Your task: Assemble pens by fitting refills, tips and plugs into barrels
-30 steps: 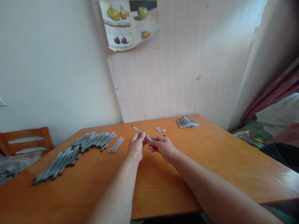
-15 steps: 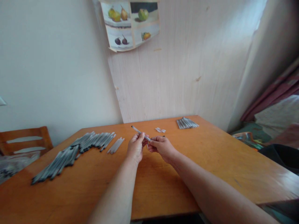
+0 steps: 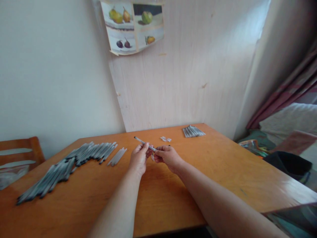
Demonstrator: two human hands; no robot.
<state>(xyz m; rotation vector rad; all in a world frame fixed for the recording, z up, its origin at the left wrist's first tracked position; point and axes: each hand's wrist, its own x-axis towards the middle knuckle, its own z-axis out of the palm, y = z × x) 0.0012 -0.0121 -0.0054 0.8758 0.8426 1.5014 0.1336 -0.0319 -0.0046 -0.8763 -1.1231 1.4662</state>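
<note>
My left hand is closed around a slim pen with a clear-grey barrel, pinching it near the middle with the thumb on top. The pen slants, its dark end pointing up and left. My right hand is closed on the pen's lower right end, close against my left fingers. A small dark tip shows just above my right knuckles; what it belongs to is hidden. A small pale piece shows below the pen between the hands, too small to name. Beyond the hands lie several small clear pieces on the table.
On the wooden table, a large spread of dark-ended pens lies at left, beside several pale clear tubes. A neat row of pens lies at back right. A chair stands left; a black bin stands right.
The whole view has shifted slightly, so the table's things appear further left. Both hands stay closed on the pen, with little visible change in their hold.
</note>
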